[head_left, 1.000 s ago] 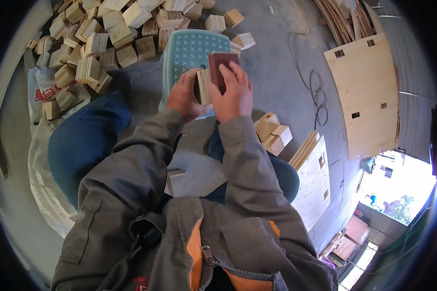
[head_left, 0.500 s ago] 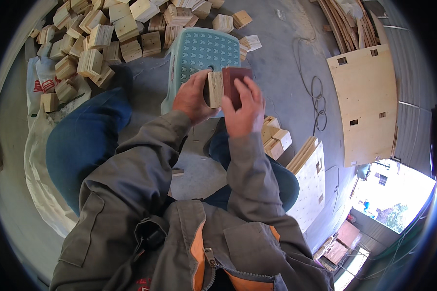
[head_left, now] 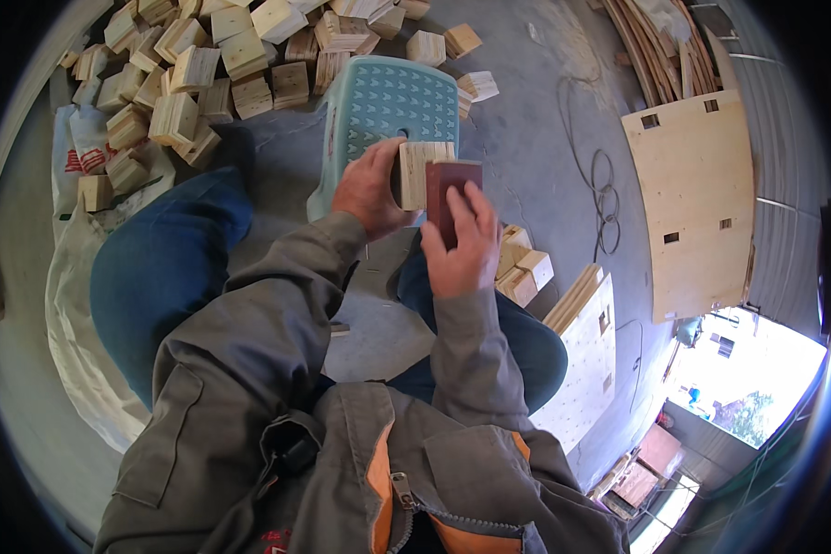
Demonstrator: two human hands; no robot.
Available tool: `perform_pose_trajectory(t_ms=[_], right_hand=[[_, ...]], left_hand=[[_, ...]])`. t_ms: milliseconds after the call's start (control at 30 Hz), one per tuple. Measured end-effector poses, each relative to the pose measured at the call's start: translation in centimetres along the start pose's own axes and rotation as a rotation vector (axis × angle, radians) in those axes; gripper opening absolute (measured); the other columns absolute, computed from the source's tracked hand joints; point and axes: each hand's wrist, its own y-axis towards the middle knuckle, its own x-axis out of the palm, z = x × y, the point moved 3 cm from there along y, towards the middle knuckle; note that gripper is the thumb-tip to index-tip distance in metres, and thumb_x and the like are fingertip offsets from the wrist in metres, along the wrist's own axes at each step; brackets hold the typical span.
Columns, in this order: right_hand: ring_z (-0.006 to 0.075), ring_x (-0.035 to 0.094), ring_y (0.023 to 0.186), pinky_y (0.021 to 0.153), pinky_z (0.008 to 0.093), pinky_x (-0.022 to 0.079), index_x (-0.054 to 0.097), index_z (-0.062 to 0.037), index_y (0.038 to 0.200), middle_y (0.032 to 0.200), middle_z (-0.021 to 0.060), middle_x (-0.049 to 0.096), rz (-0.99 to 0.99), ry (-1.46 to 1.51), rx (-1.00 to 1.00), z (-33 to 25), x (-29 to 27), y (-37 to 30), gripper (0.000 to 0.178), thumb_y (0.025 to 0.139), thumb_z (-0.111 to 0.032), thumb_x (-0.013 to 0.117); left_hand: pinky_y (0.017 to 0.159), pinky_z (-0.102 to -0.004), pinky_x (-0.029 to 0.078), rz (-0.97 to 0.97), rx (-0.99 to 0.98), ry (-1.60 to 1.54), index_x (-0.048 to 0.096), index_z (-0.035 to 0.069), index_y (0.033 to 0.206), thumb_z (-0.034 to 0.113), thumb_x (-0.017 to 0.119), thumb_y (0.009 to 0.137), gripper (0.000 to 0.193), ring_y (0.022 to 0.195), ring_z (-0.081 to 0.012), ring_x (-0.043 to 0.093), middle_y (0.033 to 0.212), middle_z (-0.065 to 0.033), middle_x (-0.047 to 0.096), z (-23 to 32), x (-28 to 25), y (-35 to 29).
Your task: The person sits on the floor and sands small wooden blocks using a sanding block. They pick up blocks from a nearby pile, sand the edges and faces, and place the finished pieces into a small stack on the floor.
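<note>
Between my legs stands a light teal plastic stool [head_left: 392, 97] with a dimpled top. My left hand [head_left: 367, 189] is closed around a pale plywood block [head_left: 415, 177], holding it upright at the stool's near edge with its layered side showing. In my right hand [head_left: 465, 247] is a dark red sanding block [head_left: 441, 205], its face against the right side of the plywood. The right fingers lie along the sanding block's outer face; the thumb is partly hidden behind it.
Many plywood blocks [head_left: 240, 55] lie heaped at the far left, some on a white sack [head_left: 83, 305]. More blocks [head_left: 524, 274] sit by my right knee, beside leaning plywood sheets [head_left: 586, 342]. A cable [head_left: 603, 194] coils on the floor near a large slotted panel [head_left: 697, 208].
My right hand has slid the sanding block toward me along the plywood block's side, uncovering more of its far end. My left hand stays almost in place.
</note>
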Motion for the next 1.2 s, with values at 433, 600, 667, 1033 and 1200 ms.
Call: perform_pose_trajectory(t_ms=[433,600,667,1033,1200], right_hand=[[0.0377,0.06,0.132,0.113,0.0486,0.05,0.075,-0.0108,0.136,0.149,0.0135,0.063,0.03,0.008,-0.017,0.9,4.0,7.1,0.054,0.083,-0.018,0.084],[0.0381,0.059,0.132,0.113,0.0464,0.05,0.076,-0.0122,0.136,0.15,0.0119,0.062,-0.101,-0.033,0.122,0.7,4.7,12.0,0.052,0.085,-0.022,0.082],[0.0389,0.059,0.132,0.113,0.0471,0.05,0.076,-0.0112,0.136,0.15,0.0127,0.062,-0.023,-0.006,0.052,1.0,4.7,10.5,0.052,0.085,-0.021,0.083],[0.041,0.058,0.132,0.111,0.0515,0.05,0.074,-0.0094,0.138,0.15,0.0157,0.061,-0.055,0.064,-0.036,-2.6,-0.6,-2.4,0.062,0.077,-0.01,0.088],[0.0402,0.06,0.13,0.111,0.0511,0.05,0.075,-0.0095,0.135,0.15,0.0148,0.061,-0.018,0.071,-0.048,-2.1,0.1,-0.5,0.06,0.077,-0.01,0.088]], left_hand=[[0.107,-0.0516,0.053,-0.007,-0.022,-0.031,0.045,0.013,0.154,0.026,0.098,0.067,0.103,0.128,-0.0431,0.064,0.146,-0.0159,0.062,-0.5,-0.3,0.0],[0.107,-0.0499,0.054,0.002,-0.019,-0.013,0.047,0.013,0.154,0.027,0.099,0.067,0.102,0.127,-0.0425,0.065,0.146,-0.0166,0.062,0.0,0.2,0.1],[0.107,-0.0498,0.053,0.01,-0.014,-0.012,0.047,0.013,0.153,0.028,0.099,0.068,0.101,0.127,-0.0418,0.065,0.146,-0.0167,0.062,0.1,0.2,0.0],[0.11,-0.0501,0.051,0.001,-0.032,-0.031,0.048,0.014,0.154,0.03,0.097,0.073,0.096,0.129,-0.0421,0.064,0.145,-0.0166,0.062,-0.8,0.6,0.0],[0.11,-0.0503,0.05,0.007,-0.032,-0.01,0.048,0.015,0.154,0.029,0.097,0.072,0.097,0.13,-0.0424,0.063,0.145,-0.0171,0.062,-0.5,0.6,0.0]])
